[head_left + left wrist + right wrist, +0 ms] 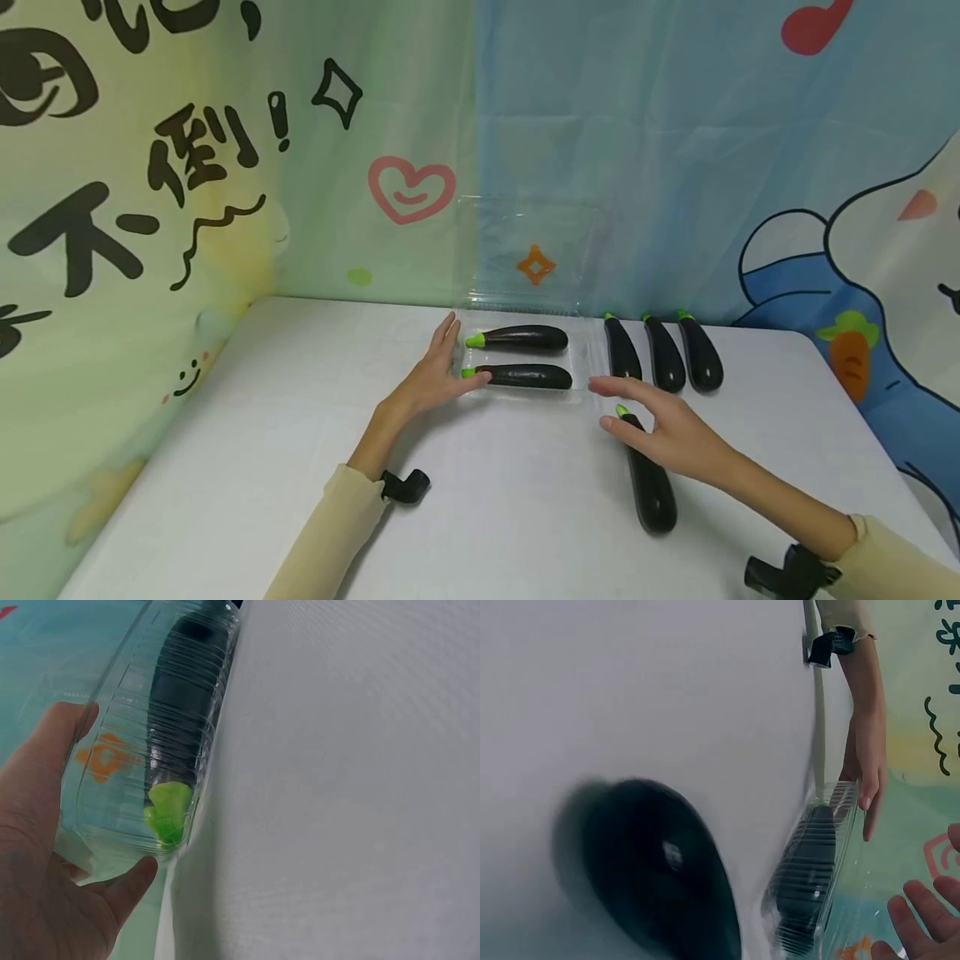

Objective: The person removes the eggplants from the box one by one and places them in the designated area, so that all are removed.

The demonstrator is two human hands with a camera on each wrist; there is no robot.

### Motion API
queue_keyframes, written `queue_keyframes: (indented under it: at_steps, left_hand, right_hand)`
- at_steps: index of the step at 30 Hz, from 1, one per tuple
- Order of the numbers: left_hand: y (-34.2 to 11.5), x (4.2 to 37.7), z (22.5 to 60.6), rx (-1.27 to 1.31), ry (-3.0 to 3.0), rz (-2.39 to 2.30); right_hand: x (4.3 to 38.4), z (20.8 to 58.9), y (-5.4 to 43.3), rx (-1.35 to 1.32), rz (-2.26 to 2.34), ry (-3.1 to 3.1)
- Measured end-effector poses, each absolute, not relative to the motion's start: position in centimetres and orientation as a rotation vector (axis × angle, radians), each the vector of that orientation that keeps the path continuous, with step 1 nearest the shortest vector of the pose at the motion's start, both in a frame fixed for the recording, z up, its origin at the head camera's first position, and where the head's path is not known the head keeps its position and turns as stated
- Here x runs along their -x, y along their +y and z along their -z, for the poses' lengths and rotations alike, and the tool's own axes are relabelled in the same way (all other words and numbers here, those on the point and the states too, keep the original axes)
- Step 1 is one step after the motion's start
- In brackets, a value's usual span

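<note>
A clear plastic box (588, 354) stands on the table with its hinged lid (468, 250) raised. Two dark eggplants lie crosswise inside, a rear one (525, 337) and a front one (528, 377), green stems to the left. My left hand (431, 379) touches the box's left front corner, thumb over the front rim, straight fingers along the left side. My right hand (678, 429), fingers extended and apart, hovers near the box's right front corner. Below it lies a single eggplant (652, 492), its upper part partly covered by the hand; nothing is held there.
Three more eggplants lie side by side right of the box: a left one (621, 346), a middle one (664, 358) and a right one (701, 354). A printed cloth backdrop (637, 150) hangs behind the white table (495, 500).
</note>
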State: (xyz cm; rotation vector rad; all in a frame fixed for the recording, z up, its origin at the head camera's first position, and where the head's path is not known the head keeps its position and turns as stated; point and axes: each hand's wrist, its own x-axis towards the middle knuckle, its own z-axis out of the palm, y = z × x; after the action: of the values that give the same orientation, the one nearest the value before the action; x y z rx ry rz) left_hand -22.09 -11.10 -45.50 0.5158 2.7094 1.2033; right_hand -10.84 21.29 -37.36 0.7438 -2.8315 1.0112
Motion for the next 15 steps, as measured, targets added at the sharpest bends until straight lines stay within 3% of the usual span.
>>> queue_keyframes:
  at_steps: [15]
  left_hand:
    - [-11.2, 21.8, 45.4, -0.501, 2.714, -1.195]
  right_hand:
    - [19.2, 38.8, 17.4, -1.051, -1.109, -2.962]
